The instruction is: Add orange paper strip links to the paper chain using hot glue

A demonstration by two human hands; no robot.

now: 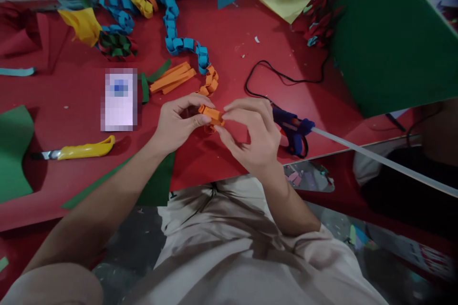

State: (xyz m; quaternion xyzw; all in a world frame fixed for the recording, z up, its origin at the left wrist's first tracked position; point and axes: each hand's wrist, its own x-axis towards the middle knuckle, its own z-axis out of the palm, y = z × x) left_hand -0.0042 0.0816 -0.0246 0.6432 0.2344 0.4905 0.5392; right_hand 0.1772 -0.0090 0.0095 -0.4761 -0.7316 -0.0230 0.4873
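Note:
An orange paper loop (pixel 213 114) is held between my two hands over the red table. My left hand (pixel 179 121) pinches its left side with thumb and fingers. At its right end, my right hand (pixel 252 128) closes its thumb and fingertips on the paper. Just above the hands, an orange and blue paper chain (pixel 202 57) runs up toward the back of the table. Orange paper strips (pixel 172 77) lie up and left of my left hand. A blue glue gun (pixel 291 126) with a long clear glue stick (pixel 379 158) rests right of my right hand.
A yellow cutter (pixel 86 149) with its blade out lies on the red table (pixel 229 24) at left, below a blurred white rectangle (pixel 119 101). Green sheets (pixel 390 33) stand at right and lie at left. A black cord (pixel 286 76) curls behind the glue gun.

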